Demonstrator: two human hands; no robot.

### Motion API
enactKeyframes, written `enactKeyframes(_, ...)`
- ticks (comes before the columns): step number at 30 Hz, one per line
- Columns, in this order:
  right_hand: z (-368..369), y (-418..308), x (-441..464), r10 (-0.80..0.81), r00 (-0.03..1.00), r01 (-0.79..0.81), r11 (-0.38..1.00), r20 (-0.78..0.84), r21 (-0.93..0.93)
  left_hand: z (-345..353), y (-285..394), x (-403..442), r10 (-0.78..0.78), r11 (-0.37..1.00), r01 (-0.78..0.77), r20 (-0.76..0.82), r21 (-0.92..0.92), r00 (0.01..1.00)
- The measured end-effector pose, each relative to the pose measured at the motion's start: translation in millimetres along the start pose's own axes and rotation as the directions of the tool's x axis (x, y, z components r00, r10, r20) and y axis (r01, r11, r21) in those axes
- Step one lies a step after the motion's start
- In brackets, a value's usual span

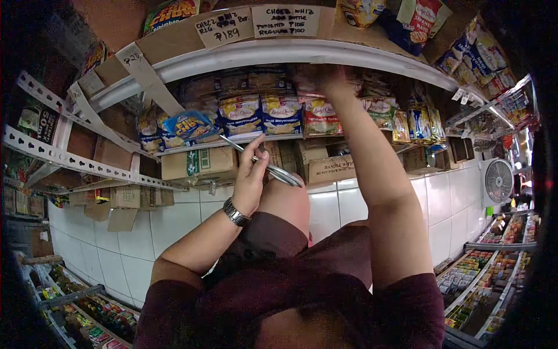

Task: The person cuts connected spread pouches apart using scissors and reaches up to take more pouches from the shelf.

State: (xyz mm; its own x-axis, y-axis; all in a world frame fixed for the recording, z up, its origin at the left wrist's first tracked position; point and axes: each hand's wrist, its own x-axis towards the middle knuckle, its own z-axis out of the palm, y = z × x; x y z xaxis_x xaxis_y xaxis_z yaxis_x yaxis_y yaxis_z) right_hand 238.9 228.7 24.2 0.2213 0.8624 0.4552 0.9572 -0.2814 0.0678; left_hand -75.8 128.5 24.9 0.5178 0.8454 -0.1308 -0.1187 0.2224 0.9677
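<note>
My left hand point(250, 180) is closed around a thin silver metal tool point(282, 174). Its straight, narrow end points up toward the shelf and its rounded end lies over my knee; the exact kind is unclear. My right hand point(332, 82) reaches into the upper part of the shelf, above the red Lady's Choice sandwich spread pouches point(321, 118). Motion blur and shadow hide its fingers. Left of it stand blue-and-yellow mayonnaise pouches point(281, 116) in rows. A blue Fun Chow pack point(189, 127) leans at the shelf's left front, near the tool's tip.
Cardboard boxes point(331, 168) sit beneath the shelf on white floor tiles point(322, 209). The upper shelf's white edge point(279, 53) passes just above my right hand. A fan point(499, 180) stands at the right. A perforated metal rack point(70, 157) is at the left.
</note>
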Motion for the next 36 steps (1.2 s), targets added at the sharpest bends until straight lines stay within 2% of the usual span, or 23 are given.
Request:
enactKeyframes(2, 41, 0, -3, -0.085, 0.991, 0.083, 0.996, -0.106, -0.028, -2, -9, 1, 0.009, 1.000, -0.009, -0.007, -0.005, 1.000)
enactKeyframes(3, 41, -2, -6, -0.092, 0.991, 0.091, 0.996, -0.099, -0.016, -5, -12, 1, 0.021, 1.000, -0.021, 0.001, -0.008, 1.000)
enactKeyframes(5, 20, -5, -10, -0.054, 0.988, 0.058, 0.998, 0.147, -0.024, -7, -12, -1, -0.023, 0.999, 0.024, 0.014, -0.037, 1.000)
enactKeyframes(6, 2, -10, -16, 0.008, 0.973, -0.089, 0.936, 0.232, 0.342, -9, -16, 0, -0.009, 1.000, 0.010, 0.030, -0.026, 1.000)
enactKeyframes(7, 17, -10, -18, -0.004, 0.973, -0.077, 0.937, 0.229, 0.342, -9, -17, 2, 0.010, 1.000, -0.009, 0.043, -0.021, 0.999)
enactKeyframes(8, 35, -15, -23, -0.051, 0.993, 0.032, 0.985, 0.110, 0.167, -8, -17, 1, 0.016, 1.000, -0.015, 0.040, -0.019, 0.999)
enactKeyframes(10, 29, -26, -31, -0.118, 0.993, 0.118, 0.993, 0.006, -0.021, -6, -16, -1, 0.017, 1.000, -0.017, 0.039, -0.008, 0.999)
enactKeyframes(12, 0, -37, -35, -0.026, 0.973, 0.030, 0.999, 0.231, -0.013, -6, -17, 0, 0.025, 1.000, -0.025, 0.051, 0.005, 0.998)
enactKeyframes(13, -13, -42, -36, -0.024, 0.973, 0.029, 0.999, 0.230, -0.017, -6, -19, 0, 0.030, 0.998, -0.033, 0.052, 0.053, 0.998)
enactKeyframes(15, -28, -49, -39, 0.091, 0.932, -0.093, 0.996, 0.352, -0.010, -5, -23, 0, 0.033, 0.994, -0.038, 0.055, 0.099, 0.998)
enactKeyframes(16, -24, -46, -38, 0.091, 0.931, -0.093, 0.996, 0.354, -0.011, -5, -24, 0, 0.029, 0.995, -0.034, 0.057, 0.092, 0.998)
enactKeyframes(18, -9, -35, -37, -0.010, 0.977, 0.014, 1.000, 0.211, -0.019, -5, -24, -1, 0.019, 0.996, -0.024, 0.060, 0.087, 0.998)
enactKeyframes(19, 2, -27, -35, -0.006, 0.977, 0.010, 1.000, 0.213, -0.020, -6, -22, -2, 0.007, 0.996, -0.012, 0.063, 0.083, 0.998)
enactKeyframes(21, 7, -21, -28, -0.085, 0.989, 0.070, 0.990, 0.120, 0.121, -7, -21, 1, 0.000, 0.997, -0.005, 0.064, 0.073, 0.998)
enactKeyframes(22, 3, -25, -26, -0.087, 0.989, 0.073, 0.990, 0.121, 0.118, -8, -21, 2, 0.016, 0.997, -0.021, 0.065, 0.071, 0.998)
enactKeyframes(24, -5, -41, -30, -0.064, 0.992, 0.084, 0.978, 0.106, -0.190, -10, -23, 3, -0.020, 1.000, 0.019, 0.061, 0.021, 0.998)
enactKeyframes(25, -4, -43, -31, -0.053, 0.993, 0.073, 0.977, 0.104, -0.198, -10, -25, 3, -0.019, 1.000, 0.018, 0.074, 0.022, 0.997)
enactKeyframes(27, -2, -46, -33, 0.108, 0.961, -0.102, 0.994, 0.253, -0.038, -7, -23, 2, -0.003, 1.000, 0.002, 0.074, 0.019, 0.997)
enactKeyframes(29, -7, -52, -30, 0.122, 0.962, -0.112, 0.992, 0.246, -0.057, -6, -27, -1, -0.010, 1.000, 0.008, 0.126, 0.018, 0.992)
enactKeyframes(31, -13, -50, -30, 0.134, 0.958, -0.115, 0.989, 0.253, -0.089, -5, -31, -2, -0.032, 0.999, 0.035, 0.099, -0.024, 0.995)
enactKeyframes(33, -10, -56, -30, 0.232, 0.938, -0.227, 0.973, 0.257, -0.050, -3, -30, -4, -0.045, 0.999, 0.048, 0.108, -0.018, 0.993)
enactKeyframes(35, -10, -59, -30, 0.252, 0.964, -0.243, 0.964, 0.080, -0.107, -1, -21, -8, -0.160, 0.987, 0.161, 0.095, 0.001, 0.983)
enactKeyframes(36, -7, -59, -29, 0.278, 0.958, -0.268, 0.956, 0.075, -0.122, -2, -25, -6, -0.127, 0.991, 0.131, 0.108, -0.025, 0.986)
